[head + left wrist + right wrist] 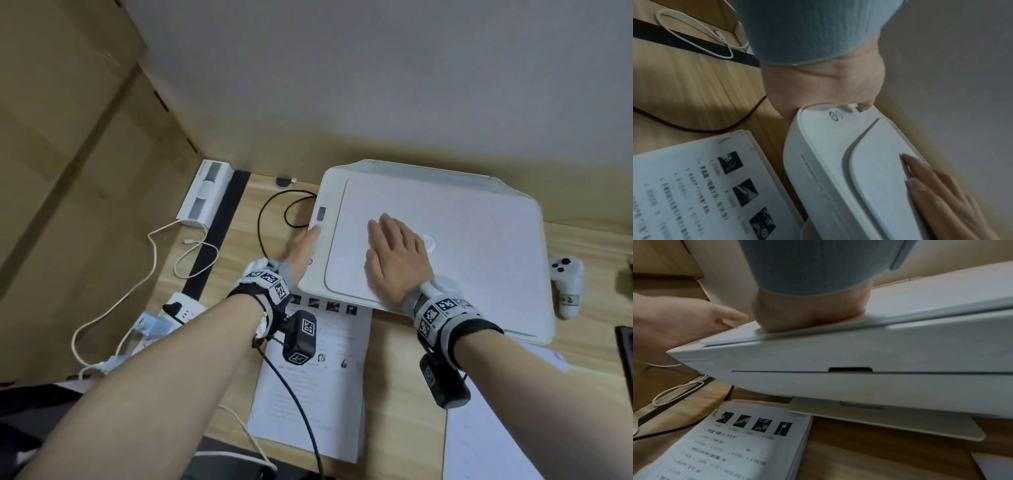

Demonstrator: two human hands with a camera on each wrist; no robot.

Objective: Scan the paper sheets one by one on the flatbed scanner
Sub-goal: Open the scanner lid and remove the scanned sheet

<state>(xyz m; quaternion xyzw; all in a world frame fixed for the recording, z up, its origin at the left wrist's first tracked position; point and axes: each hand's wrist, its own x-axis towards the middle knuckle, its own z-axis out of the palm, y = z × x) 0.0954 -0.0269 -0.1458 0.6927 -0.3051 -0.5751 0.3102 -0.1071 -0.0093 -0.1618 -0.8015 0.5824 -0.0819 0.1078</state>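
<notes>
White flatbed scanner point(479, 240) on wooden desk point(404, 394), lid down. Paper stack point(308, 394) on desk at scanner's front left. Right hand point(394, 260) flat on lid, fingers straight. Left hand point(303, 251) extended, fingertip point(865, 105) touching left-edge control strip.

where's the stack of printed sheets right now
In the head view the stack of printed sheets lies flat on the wooden desk, just in front of the scanner at its left front corner, between the person's two forearms.
</notes>
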